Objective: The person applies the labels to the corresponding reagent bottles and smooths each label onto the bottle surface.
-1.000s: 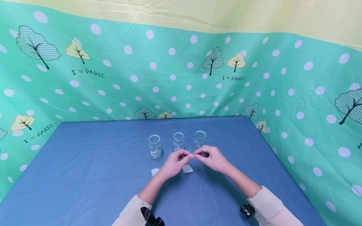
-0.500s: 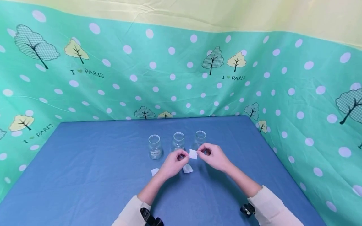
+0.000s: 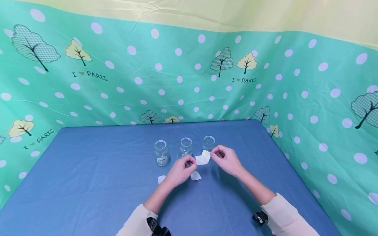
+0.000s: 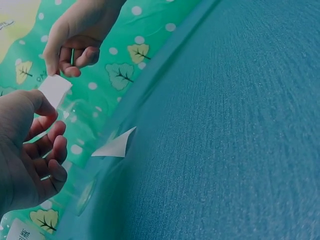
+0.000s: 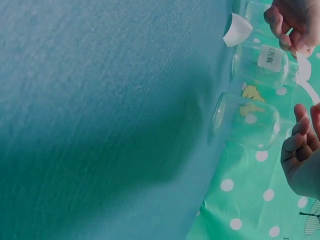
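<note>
My left hand (image 3: 180, 171) pinches one end of a small white sticker label (image 3: 201, 160) between thumb and forefinger. My right hand (image 3: 228, 160) pinches a white flap (image 3: 206, 155) that lifts from it, the two pieces spread in a V. Which piece is the backing, I cannot tell. Behind the hands stand three clear glass jars: a left jar (image 3: 161, 151) with a printed label, a middle jar (image 3: 186, 144) and a right jar (image 3: 209, 141). The middle one's printed label (image 5: 270, 58) shows in the right wrist view.
A curled white paper scrap (image 3: 196, 176) lies on the blue tabletop (image 3: 97, 177) below the hands. Another white scrap (image 3: 161, 179) sits beside my left forearm, partly covered by it. A green dotted curtain (image 3: 165, 78) stands around the back and sides.
The white piece between my fingers first shows as a small sliver, then as a square, and now as two parts spreading. My right hand has moved up and slightly right; the left stays nearly still.
</note>
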Action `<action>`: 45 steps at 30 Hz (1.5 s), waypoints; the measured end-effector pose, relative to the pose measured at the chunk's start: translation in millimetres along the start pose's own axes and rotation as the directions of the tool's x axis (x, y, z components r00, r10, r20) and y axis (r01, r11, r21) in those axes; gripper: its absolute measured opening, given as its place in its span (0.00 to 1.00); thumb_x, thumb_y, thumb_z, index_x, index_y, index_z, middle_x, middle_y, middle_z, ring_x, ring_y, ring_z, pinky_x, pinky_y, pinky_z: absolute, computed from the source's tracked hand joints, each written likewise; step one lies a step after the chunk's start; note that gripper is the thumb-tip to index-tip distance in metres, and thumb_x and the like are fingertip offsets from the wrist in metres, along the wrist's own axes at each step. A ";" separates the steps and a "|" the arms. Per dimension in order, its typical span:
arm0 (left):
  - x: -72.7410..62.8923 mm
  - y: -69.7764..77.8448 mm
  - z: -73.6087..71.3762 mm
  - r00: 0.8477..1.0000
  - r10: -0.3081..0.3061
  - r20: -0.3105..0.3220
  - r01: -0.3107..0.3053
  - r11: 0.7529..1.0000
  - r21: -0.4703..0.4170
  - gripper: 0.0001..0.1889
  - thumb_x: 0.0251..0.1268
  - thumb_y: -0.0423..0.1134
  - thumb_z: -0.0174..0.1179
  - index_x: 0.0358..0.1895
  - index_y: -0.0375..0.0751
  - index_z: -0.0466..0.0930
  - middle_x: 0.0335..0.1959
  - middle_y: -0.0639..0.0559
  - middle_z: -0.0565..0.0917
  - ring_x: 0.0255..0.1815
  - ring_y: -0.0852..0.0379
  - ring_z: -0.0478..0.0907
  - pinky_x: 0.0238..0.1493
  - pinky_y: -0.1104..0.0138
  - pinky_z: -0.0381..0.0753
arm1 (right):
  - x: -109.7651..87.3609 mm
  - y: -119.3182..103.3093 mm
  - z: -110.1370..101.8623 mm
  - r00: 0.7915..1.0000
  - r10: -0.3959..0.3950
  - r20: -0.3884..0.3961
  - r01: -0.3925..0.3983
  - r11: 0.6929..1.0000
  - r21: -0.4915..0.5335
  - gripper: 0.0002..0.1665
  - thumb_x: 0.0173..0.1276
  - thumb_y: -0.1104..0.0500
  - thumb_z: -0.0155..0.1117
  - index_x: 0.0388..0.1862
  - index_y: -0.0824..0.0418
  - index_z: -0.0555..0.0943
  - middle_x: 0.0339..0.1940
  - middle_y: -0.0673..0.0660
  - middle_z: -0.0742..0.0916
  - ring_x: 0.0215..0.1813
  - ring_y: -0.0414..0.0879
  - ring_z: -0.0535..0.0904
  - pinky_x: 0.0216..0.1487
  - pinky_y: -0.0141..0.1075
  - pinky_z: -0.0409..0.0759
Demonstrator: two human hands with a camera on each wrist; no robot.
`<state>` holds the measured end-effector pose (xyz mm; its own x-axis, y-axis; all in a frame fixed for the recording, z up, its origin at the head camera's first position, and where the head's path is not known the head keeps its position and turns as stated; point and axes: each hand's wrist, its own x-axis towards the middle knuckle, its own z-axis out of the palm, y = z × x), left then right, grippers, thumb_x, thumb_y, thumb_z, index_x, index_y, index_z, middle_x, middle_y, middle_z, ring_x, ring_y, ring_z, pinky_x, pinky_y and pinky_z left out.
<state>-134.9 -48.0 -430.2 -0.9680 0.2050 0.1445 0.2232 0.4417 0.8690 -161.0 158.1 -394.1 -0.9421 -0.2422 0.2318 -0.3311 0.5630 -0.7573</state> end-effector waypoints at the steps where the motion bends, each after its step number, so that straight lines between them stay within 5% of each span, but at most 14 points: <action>1: -0.2 0.7 -0.1 1.000 -0.004 -0.002 0.004 1.000 0.000 0.04 0.59 0.38 0.55 0.33 0.45 0.78 0.28 0.54 0.79 0.27 0.62 0.71 0.32 0.73 0.71 | -0.1 -0.2 -0.9 1.000 0.006 -0.007 -0.006 1.000 0.001 0.02 0.62 0.59 0.62 0.31 0.57 0.81 0.23 0.51 0.80 0.23 0.39 0.69 0.25 0.29 0.70; 15: 0.5 5.6 6.2 1.000 -0.006 0.001 0.006 1.000 0.016 0.05 0.59 0.38 0.55 0.34 0.45 0.80 0.25 0.56 0.77 0.26 0.63 0.70 0.31 0.73 0.70 | 0.1 6.0 -12.5 0.998 0.016 -0.066 -0.017 1.000 -0.020 0.03 0.61 0.59 0.62 0.30 0.57 0.81 0.22 0.50 0.81 0.23 0.38 0.70 0.26 0.29 0.70; 21: 5.6 12.4 22.9 1.000 0.002 0.014 -0.002 1.000 0.000 0.05 0.59 0.39 0.56 0.34 0.44 0.80 0.19 0.57 0.74 0.19 0.66 0.68 0.25 0.73 0.68 | 0.5 9.1 -13.9 0.997 0.003 -0.083 -0.005 1.000 -0.029 0.03 0.61 0.59 0.62 0.31 0.58 0.81 0.22 0.50 0.81 0.23 0.38 0.70 0.26 0.29 0.70; 28: 12.7 19.9 48.3 0.996 -0.086 0.015 0.087 0.996 -0.028 0.05 0.58 0.39 0.57 0.34 0.43 0.81 0.13 0.59 0.68 0.12 0.65 0.65 0.19 0.72 0.65 | -0.3 10.4 -16.1 0.995 0.006 -0.100 -0.010 0.999 -0.039 0.03 0.62 0.60 0.62 0.31 0.57 0.81 0.22 0.50 0.81 0.23 0.38 0.71 0.27 0.29 0.70; 35: 12.2 18.8 65.2 0.989 -0.151 -0.010 0.151 0.983 0.109 0.04 0.55 0.39 0.58 0.30 0.46 0.81 0.14 0.60 0.70 0.15 0.64 0.66 0.19 0.70 0.64 | -0.1 10.4 -16.1 0.996 0.015 -0.089 -0.018 0.999 -0.035 0.03 0.62 0.59 0.61 0.31 0.57 0.80 0.22 0.50 0.81 0.23 0.38 0.71 0.27 0.29 0.71; 45: 3.6 16.8 65.2 0.981 -0.189 -0.039 0.193 0.949 0.249 0.02 0.53 0.39 0.59 0.27 0.47 0.80 0.21 0.56 0.80 0.23 0.60 0.74 0.27 0.65 0.71 | -0.8 8.5 -13.7 0.997 0.052 -0.058 -0.053 0.998 -0.020 0.03 0.63 0.58 0.61 0.32 0.57 0.80 0.23 0.51 0.81 0.23 0.40 0.71 0.26 0.29 0.71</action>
<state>-127.2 17.1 -446.0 -0.9965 0.0837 -0.0042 0.0537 0.6763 0.7347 -163.8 173.9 -392.4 -0.9594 -0.1669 0.2272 -0.2818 0.5910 -0.7558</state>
